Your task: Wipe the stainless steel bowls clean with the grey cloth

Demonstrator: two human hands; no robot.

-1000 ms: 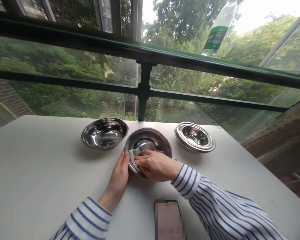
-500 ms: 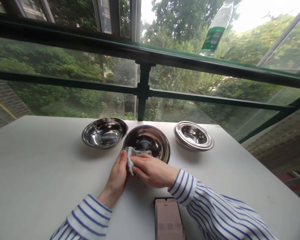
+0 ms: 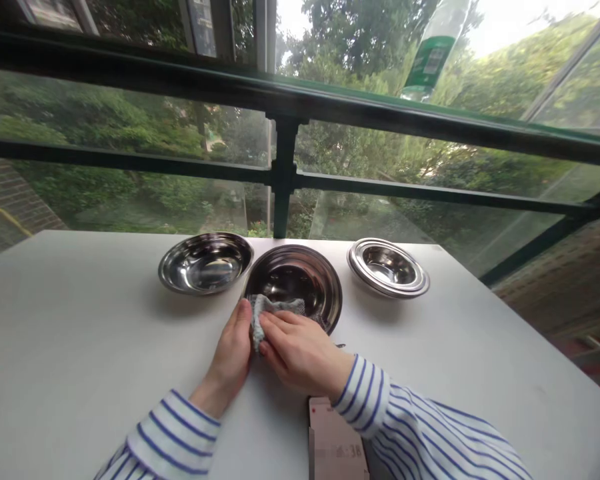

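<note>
Far left, beyond my left hand: shiny round steel bowl (image 3: 207,267), upright on the white table (image 3: 80,347), no hand on it. Can't tell if it's been wiped.

My left hand (image 3: 233,350) grips the near-left rim of the middle steel bowl (image 3: 307,267), thumb on top, other fingers mostly hidden down the outside. Grey-white knit cloth (image 3: 258,320) is folded over that same rim, right between my two hands, part inside the bowl, part hanging outside.

Middle bowl sits just past both hands; can't tell whether its base rests on the table or is lifted. It's close to the left bowl, contact unclear.

My right hand (image 3: 300,347) has its fingers bunched, pinching the cloth against the rim, close to the left thumb.

Progress: looks like mid-wipe, near-left rim being worked. Which parts of the bowl are finished doesn't show; I'd count this bowl as not done.

Phone (image 3: 333,440) lies nearer me than the right hand, partly under my striped right sleeve (image 3: 363,393).

Right, beyond the right hand: nested steel bowls (image 3: 387,267), untouched, well apart from the cloth; wiped or not, can't say.
</note>
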